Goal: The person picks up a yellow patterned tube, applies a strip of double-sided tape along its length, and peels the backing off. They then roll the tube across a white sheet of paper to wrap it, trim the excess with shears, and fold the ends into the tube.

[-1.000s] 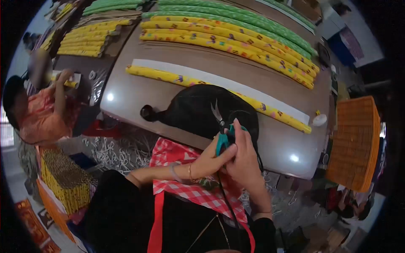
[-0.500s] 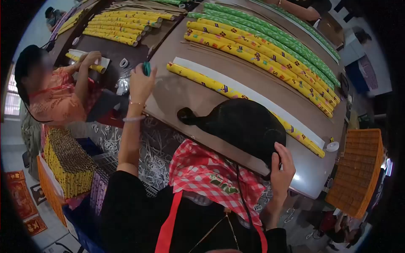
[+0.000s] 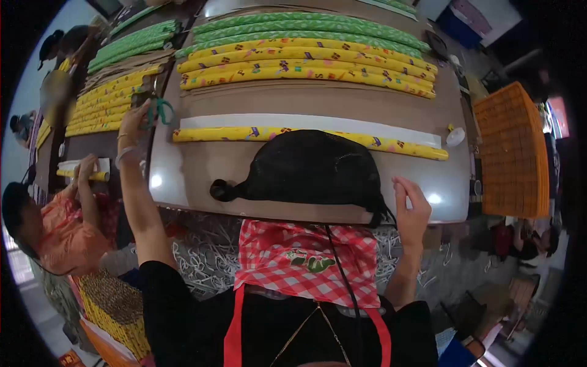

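My left hand (image 3: pixel 133 127) is stretched out to the table's left edge, its fingers closed on green-handled scissors (image 3: pixel 160 112). Part of the scissors is hidden by the fingers. My right hand (image 3: pixel 413 214) is raised just right of a black fabric item (image 3: pixel 315 168), perhaps a cap or bag, with a strap at its left end. That hand looks empty, its fingers loosely bent and apart. Behind the black item, a yellow patterned roll of wrapping paper (image 3: pixel 202 134) lies along a white sheet (image 3: pixel 244 120).
Yellow rolls (image 3: pixel 293 76) and green rolls (image 3: pixel 306 27) lie across the table's far side. An orange woven basket (image 3: pixel 512 150) stands to the right, near a white tape roll (image 3: pixel 455 136). At the left, a co-worker (image 3: pixel 73 235) handles a short yellow roll (image 3: pixel 98 175).
The view has turned, levelling the table. My left hand, still holding the scissors, has reached farther out to the left. My right hand has come away from the black item's right edge.
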Demonstrator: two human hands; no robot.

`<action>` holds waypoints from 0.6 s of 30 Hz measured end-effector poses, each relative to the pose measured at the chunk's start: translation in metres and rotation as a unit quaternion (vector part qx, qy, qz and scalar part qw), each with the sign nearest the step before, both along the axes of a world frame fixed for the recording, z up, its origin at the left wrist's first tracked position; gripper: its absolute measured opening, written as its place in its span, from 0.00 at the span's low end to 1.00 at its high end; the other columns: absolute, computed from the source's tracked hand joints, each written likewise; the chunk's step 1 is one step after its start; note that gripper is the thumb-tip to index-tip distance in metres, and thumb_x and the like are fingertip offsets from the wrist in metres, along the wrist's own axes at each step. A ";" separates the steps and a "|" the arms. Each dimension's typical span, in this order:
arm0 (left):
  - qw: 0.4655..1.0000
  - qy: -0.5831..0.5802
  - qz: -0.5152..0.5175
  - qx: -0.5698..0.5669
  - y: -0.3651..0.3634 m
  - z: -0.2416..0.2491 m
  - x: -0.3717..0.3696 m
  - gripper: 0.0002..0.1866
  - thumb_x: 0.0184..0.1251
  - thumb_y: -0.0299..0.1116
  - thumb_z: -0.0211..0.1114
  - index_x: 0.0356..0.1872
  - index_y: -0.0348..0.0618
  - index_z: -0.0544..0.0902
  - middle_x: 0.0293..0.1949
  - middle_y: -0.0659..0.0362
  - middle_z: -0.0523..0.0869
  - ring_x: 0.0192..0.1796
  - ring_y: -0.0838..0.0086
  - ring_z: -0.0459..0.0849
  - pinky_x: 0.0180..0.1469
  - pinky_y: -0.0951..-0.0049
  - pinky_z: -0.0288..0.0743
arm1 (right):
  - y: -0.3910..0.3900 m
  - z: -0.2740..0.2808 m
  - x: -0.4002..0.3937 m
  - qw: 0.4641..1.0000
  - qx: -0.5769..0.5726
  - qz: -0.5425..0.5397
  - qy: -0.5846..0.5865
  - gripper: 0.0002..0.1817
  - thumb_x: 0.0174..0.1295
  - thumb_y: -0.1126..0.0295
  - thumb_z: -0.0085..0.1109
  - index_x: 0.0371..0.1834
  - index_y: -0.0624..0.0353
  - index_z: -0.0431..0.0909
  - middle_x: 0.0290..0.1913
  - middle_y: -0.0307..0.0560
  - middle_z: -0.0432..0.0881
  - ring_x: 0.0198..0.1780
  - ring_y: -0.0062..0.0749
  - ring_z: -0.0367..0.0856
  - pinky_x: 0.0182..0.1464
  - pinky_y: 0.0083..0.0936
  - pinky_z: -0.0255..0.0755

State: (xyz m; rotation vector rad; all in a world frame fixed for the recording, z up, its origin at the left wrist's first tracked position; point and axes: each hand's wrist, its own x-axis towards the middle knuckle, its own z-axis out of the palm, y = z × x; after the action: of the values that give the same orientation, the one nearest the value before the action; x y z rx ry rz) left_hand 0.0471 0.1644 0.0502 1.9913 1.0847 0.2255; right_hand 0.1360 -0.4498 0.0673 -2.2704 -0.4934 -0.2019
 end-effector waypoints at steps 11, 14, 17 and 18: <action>0.920 -0.106 -0.201 0.318 -0.124 -0.030 0.028 0.08 0.59 0.32 0.63 0.37 0.42 0.82 0.34 0.55 0.83 0.34 0.66 0.82 0.36 0.71 0.74 | -0.007 -0.010 0.041 0.994 0.061 -0.039 0.085 0.08 0.62 0.72 0.54 0.39 0.66 0.78 0.35 0.48 0.82 0.38 0.29 0.82 0.41 0.21 0.73; 0.912 -0.095 -0.304 0.258 -0.183 -0.017 0.057 0.09 0.59 0.33 0.64 0.37 0.41 0.81 0.28 0.53 0.83 0.31 0.68 0.82 0.35 0.71 0.73 | 0.016 -0.022 0.090 0.996 0.043 -0.001 0.084 0.10 0.61 0.69 0.56 0.38 0.65 0.78 0.33 0.47 0.82 0.37 0.28 0.81 0.40 0.20 0.73; 0.931 -0.077 -0.335 0.124 -0.196 -0.029 0.089 0.11 0.58 0.34 0.64 0.35 0.37 0.81 0.24 0.54 0.82 0.26 0.73 0.81 0.29 0.74 0.73 | 0.025 -0.048 0.146 0.992 -0.008 0.028 0.122 0.10 0.57 0.68 0.58 0.36 0.64 0.78 0.32 0.46 0.82 0.34 0.28 0.80 0.38 0.22 0.73; 0.943 -0.040 -0.327 0.038 -0.202 -0.027 0.097 0.11 0.58 0.34 0.65 0.33 0.35 0.81 0.22 0.55 0.82 0.24 0.75 0.80 0.27 0.75 0.72 | 0.025 -0.055 0.159 0.989 -0.049 0.051 0.133 0.10 0.55 0.67 0.60 0.35 0.63 0.78 0.31 0.46 0.82 0.33 0.28 0.79 0.38 0.23 0.73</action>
State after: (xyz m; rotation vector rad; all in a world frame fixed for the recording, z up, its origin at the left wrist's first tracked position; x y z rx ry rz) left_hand 0.1445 -0.0374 0.0235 2.2718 0.3227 -0.0100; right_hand 0.2952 -0.4247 0.0121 -2.3153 -0.4847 0.1788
